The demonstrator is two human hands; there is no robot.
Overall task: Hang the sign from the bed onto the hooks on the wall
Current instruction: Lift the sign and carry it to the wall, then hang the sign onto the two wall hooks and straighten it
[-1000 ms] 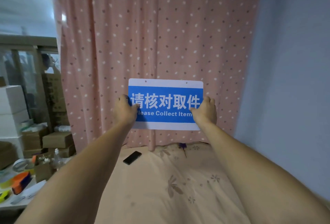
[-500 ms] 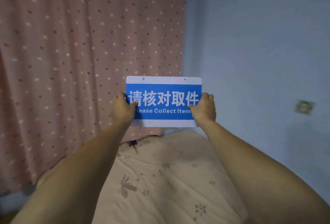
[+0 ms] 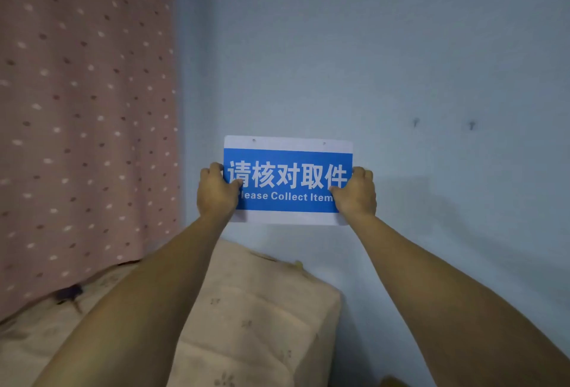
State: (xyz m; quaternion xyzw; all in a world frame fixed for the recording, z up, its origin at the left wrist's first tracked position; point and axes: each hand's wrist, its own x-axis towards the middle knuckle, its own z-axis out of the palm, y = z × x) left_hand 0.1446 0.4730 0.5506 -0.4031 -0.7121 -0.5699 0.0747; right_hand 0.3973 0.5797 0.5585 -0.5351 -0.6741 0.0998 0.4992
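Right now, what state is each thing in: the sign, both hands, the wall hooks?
sign: upright, held in the air, not hung
left hand: gripping the sign's left edge
right hand: gripping the sign's right edge
left hook: bare, nothing on it
right hook: bare, nothing on it
curtain: drawn shut

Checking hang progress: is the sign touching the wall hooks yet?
Apart. The head view shows the sign, held in both hands, well left of the two hooks with bare wall between.
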